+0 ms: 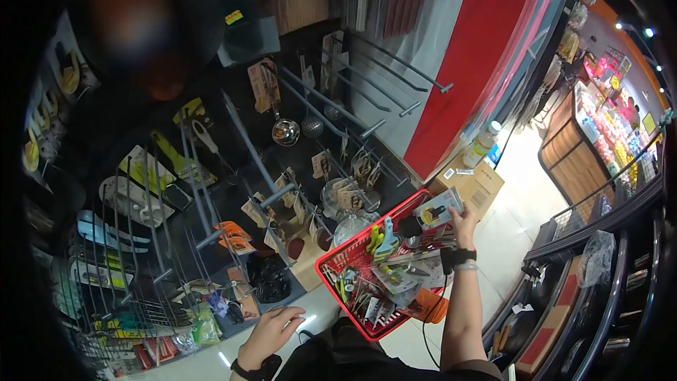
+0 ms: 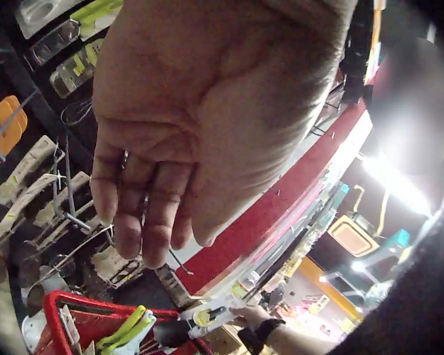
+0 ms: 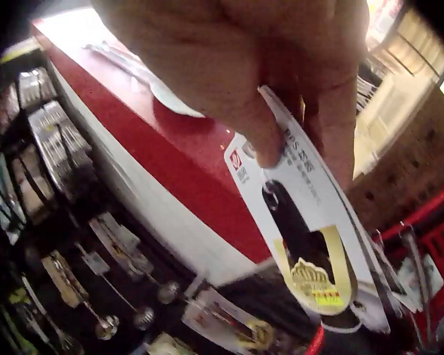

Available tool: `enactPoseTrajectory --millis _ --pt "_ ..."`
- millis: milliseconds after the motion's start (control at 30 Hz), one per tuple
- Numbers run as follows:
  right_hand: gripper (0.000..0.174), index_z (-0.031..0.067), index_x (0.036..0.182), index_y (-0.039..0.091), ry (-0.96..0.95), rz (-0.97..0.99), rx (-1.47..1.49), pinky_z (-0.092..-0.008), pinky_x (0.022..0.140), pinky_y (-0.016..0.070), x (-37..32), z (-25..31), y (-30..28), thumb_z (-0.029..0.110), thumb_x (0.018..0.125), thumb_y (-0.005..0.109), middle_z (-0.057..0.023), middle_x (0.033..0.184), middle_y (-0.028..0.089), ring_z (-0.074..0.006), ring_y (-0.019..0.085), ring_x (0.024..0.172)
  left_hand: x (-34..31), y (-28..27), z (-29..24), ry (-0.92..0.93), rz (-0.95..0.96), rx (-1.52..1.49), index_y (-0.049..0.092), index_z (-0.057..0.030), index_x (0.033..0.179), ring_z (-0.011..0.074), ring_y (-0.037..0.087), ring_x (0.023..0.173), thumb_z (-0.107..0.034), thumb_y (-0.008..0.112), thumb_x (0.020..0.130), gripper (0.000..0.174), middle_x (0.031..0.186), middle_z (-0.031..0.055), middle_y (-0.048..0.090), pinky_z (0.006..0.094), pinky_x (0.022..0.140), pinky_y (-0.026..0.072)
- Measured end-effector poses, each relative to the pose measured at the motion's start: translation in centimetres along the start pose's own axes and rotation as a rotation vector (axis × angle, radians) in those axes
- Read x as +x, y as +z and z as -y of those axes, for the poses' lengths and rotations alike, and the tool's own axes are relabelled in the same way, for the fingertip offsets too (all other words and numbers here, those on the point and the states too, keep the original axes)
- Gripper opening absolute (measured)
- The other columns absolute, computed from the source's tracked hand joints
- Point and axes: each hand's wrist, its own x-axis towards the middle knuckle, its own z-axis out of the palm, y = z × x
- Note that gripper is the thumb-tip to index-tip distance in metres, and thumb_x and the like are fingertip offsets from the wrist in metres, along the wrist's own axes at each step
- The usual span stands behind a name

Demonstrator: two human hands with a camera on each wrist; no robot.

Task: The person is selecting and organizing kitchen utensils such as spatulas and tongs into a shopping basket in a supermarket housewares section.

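My right hand [image 1: 463, 226] pinches the top of a white carded package [image 1: 436, 209] over the back right part of a red basket [image 1: 326, 272]. In the right wrist view the thumb of my right hand [image 3: 259, 81] presses the card [image 3: 318, 214], which shows a black and gold item and a yellow price sticker. More cards stand behind it. My left hand [image 1: 271, 335] is held in the air left of the basket, holding nothing; its fingers are extended and slightly bent in the left wrist view. Green-handled and light blue tools [image 1: 384, 238] and other packages lie in the basket.
Metal display hooks [image 1: 247, 142] with hanging utensils fill the wall at left and centre. A cardboard box [image 1: 479, 185] with a bottle [image 1: 483, 144] on it stands behind the basket. Black shelves [image 1: 599, 310] line the right side. An orange container [image 1: 427, 306] is at the basket's right front.
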Motion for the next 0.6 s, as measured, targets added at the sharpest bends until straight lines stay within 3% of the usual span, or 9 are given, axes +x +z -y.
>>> enactPoseTrajectory --millis 67,167,233,333,400,433,467,533,600 --pt "0.026 -0.0029 0.095 0.062 0.032 0.045 0.084 -0.0299 0.053 0.0469 -0.6 2.1 -2.5 0.010 0.074 0.071 -0.0096 0.070 0.064 -0.0145 0.058 0.057 0.6 0.1 0.4 0.046 0.024 -0.016 0.061 -0.0005 0.098 0.0321 0.061 0.082 -0.014 0.063 0.082 0.021 0.085 0.0152 0.064 0.0364 0.073 0.0470" --pt "0.024 -0.0031 0.101 0.059 0.137 0.327 0.470 -0.0187 0.054 0.0491 -4.1 13.0 -7.6 0.008 0.081 0.066 -0.0056 0.083 0.065 -0.0090 0.062 0.065 1.7 0.4 0.9 0.105 -0.002 -0.062 0.057 -0.0010 0.107 0.0293 0.060 0.094 -0.017 0.065 0.082 0.030 0.098 0.0151 0.062 0.0344 0.079 0.0466" --pt "0.023 -0.0030 0.101 0.059 0.139 0.393 0.556 -0.0192 0.054 0.0498 -5.7 15.7 -7.9 0.007 0.081 0.065 -0.0061 0.083 0.066 -0.0095 0.062 0.065 2.1 0.3 0.5 0.128 -0.061 -0.093 0.054 -0.0020 0.114 0.0276 0.058 0.102 -0.017 0.067 0.081 0.038 0.109 0.0148 0.059 0.0333 0.083 0.0463" --pt "0.019 -0.0033 0.098 0.059 0.136 0.530 0.748 -0.0223 0.055 0.0541 -9.5 21.1 -8.1 0.005 0.081 0.064 -0.0094 0.086 0.066 -0.0122 0.064 0.067 2.0 0.2 -0.8 0.000 -0.032 -0.553 0.040 -0.0061 0.130 0.0246 0.049 0.118 -0.017 0.071 0.080 0.059 0.129 0.0125 0.047 0.0331 0.089 0.0445" --pt "0.020 -0.0043 0.098 0.059 0.127 0.602 0.829 -0.0243 0.056 0.0557 -12.2 24.8 -8.1 0.004 0.080 0.065 -0.0104 0.086 0.066 -0.0134 0.065 0.068 1.3 -0.1 -1.4 0.057 0.156 -0.834 0.027 -0.0077 0.138 0.0209 0.040 0.124 -0.015 0.072 0.080 0.074 0.138 0.0106 0.036 0.0323 0.093 0.0427" --pt "0.021 -0.0051 0.098 0.058 0.123 0.635 0.860 -0.0261 0.058 0.0569 -13.2 26.0 -7.9 0.003 0.080 0.066 -0.0107 0.085 0.066 -0.0145 0.065 0.069 1.2 0.3 -1.3 0.264 0.007 -0.675 0.034 -0.0044 0.136 0.0161 0.044 0.119 -0.013 0.071 0.080 0.068 0.132 0.0104 0.044 0.0297 0.093 0.0426" --pt "0.020 -0.0048 0.096 0.059 0.112 0.648 0.873 -0.0232 0.055 0.0544 -14.6 27.6 -8.1 0.006 0.081 0.066 -0.0099 0.085 0.066 -0.0126 0.064 0.066 0.0 0.2 -1.3 0.263 -0.007 -0.673 0.034 -0.0044 0.136 0.0161 0.044 0.119 -0.013 0.071 0.080 0.068 0.132 0.0104 0.044 0.0297 0.093 0.0426" --pt "0.017 -0.0039 0.094 0.061 0.056 0.599 0.850 -0.0193 0.053 0.0496 -16.3 29.8 -7.7 0.009 0.083 0.065 -0.0076 0.085 0.066 -0.0092 0.062 0.066 -2.1 -0.8 -1.9 0.033 0.004 -0.707 0.043 -0.0020 0.130 0.0138 0.050 0.111 -0.012 0.071 0.080 0.058 0.122 0.0094 0.053 0.0282 0.093 0.0422" --pt "0.017 -0.0029 0.095 0.062 0.010 0.515 0.891 -0.0174 0.055 0.0460 -18.5 31.6 -7.0 0.011 0.086 0.062 -0.0044 0.084 0.066 -0.0064 0.060 0.068 -4.0 -1.1 -2.1 0.042 -0.107 -0.768 0.051 -0.0005 0.124 0.0130 0.055 0.103 -0.009 0.069 0.081 0.048 0.112 0.0078 0.060 0.0282 0.092 0.0430"
